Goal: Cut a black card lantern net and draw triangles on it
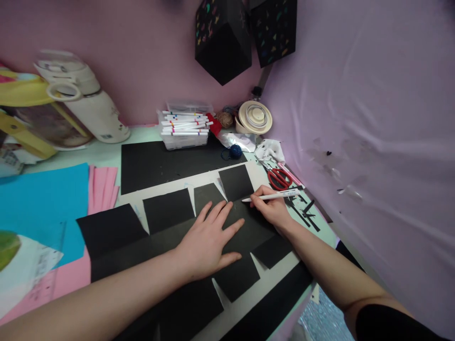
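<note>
A sheet of black card (170, 239), cut with flaps along both long sides, lies across a pale board (133, 201) on the table. My left hand (211, 237) rests flat on the card's middle, fingers spread. In my right hand (272, 206) is a slim white pen (280, 194), its tip pointing left and close to the card's surface near the base of the far right flap (235, 181). Whether the tip touches the card I cannot tell. Creases run along the bases of the flaps.
Red-handled scissors (279, 179), a pink cutter (290, 175) and black scraps (305, 213) lie right of my hand. Behind are a box of white markers (185, 132) and blue yarn (235, 151). Blue paper (46, 199) and a white bottle (95, 109) stand left. Black boxes (223, 42) hang above.
</note>
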Demonstrator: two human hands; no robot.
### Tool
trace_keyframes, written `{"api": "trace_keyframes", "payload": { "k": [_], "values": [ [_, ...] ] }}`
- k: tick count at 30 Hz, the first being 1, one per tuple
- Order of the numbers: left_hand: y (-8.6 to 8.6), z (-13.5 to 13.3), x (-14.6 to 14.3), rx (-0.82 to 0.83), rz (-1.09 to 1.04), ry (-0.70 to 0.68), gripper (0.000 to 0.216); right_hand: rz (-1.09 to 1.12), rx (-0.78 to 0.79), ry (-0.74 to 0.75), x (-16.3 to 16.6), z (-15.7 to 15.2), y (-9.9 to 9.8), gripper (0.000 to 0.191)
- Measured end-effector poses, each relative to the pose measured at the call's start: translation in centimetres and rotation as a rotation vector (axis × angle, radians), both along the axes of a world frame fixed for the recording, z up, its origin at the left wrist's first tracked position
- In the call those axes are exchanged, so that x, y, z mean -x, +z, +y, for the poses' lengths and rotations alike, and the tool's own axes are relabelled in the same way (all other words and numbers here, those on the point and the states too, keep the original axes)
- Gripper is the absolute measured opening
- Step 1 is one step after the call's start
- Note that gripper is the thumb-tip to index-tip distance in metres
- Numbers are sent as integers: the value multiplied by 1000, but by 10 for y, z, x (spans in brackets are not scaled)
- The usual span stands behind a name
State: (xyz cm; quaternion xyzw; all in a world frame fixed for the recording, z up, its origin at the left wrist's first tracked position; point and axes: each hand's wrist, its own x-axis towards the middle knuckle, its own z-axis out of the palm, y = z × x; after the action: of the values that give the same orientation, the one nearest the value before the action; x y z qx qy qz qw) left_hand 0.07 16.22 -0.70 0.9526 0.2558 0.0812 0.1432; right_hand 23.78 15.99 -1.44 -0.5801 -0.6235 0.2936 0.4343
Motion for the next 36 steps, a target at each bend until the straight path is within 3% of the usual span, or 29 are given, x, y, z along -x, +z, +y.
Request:
{"api": "trace_keyframes", "payload": {
  "k": [36],
  "values": [
    [-1,-1,0,-14,-37,2,66,-47,24,-9,1,-3,2,24]
  ]
}}
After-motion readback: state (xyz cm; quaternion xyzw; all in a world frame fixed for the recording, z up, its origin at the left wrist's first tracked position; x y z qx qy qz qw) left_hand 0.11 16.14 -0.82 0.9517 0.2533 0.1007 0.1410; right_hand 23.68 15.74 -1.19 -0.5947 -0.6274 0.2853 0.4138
